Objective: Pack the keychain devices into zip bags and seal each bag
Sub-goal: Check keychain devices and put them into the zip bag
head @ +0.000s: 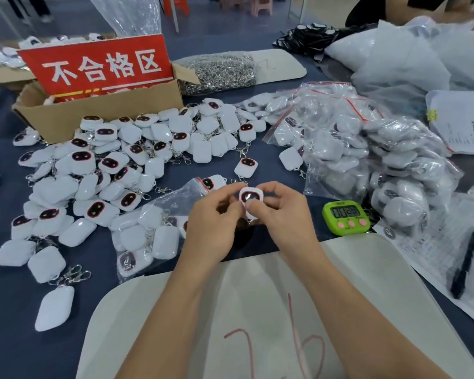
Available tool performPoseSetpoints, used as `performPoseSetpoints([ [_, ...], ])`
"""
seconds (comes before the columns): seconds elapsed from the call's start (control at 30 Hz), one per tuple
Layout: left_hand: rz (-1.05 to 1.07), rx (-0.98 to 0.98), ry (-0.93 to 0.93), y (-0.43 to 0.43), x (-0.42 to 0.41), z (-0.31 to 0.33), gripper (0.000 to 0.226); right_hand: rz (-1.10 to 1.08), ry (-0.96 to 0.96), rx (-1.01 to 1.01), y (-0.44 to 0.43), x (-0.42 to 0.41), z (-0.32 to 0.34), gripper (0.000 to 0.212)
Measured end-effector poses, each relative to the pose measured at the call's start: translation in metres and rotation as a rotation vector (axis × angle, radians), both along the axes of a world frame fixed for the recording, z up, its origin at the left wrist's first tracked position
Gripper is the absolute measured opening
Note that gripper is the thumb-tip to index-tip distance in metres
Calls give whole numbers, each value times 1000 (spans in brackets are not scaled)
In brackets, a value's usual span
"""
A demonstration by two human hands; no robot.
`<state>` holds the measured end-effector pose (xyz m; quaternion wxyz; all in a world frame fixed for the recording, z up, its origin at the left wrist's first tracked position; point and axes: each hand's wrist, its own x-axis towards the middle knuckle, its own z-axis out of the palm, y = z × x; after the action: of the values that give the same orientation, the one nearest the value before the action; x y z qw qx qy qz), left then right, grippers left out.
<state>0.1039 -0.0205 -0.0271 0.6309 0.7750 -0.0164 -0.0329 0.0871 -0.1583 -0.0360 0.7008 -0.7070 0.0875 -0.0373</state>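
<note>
A single keychain device (251, 196), glossy white rounded-square plastic with a dark oval face, is pinched above the surface (8, 332) between the curled fingers (278, 188) of the left hand (214, 222) and right hand (282, 214). Bagging appears to be in hand. Next it would need slipping into the crinkled clear zip bag (153, 228), partly filled, just to the left.

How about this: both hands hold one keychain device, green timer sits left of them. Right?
No: the head view shows the green timer right of them, not left. The left hand and right hand do hold one keychain device.
</note>
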Motion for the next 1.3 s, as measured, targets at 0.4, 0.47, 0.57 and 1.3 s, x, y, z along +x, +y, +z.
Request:
performPoseSetpoints([
  [0.4, 20, -165, -46, 2, 1, 4, 42, 131, -22, 271, -3, 5, 6, 26],
  [0.47, 6, -166, -63, 2, 0, 4, 48, 144, -33, 273, -5, 4, 6, 25],
  [0.57, -14, -144, -74, 3, -1, 4, 50, 153, -54, 262, -5, 3, 7, 26],
  [1.3, -27, -153, -68, 3, -7, -1, 34, 92, -58, 129, -7, -4, 11, 24],
])
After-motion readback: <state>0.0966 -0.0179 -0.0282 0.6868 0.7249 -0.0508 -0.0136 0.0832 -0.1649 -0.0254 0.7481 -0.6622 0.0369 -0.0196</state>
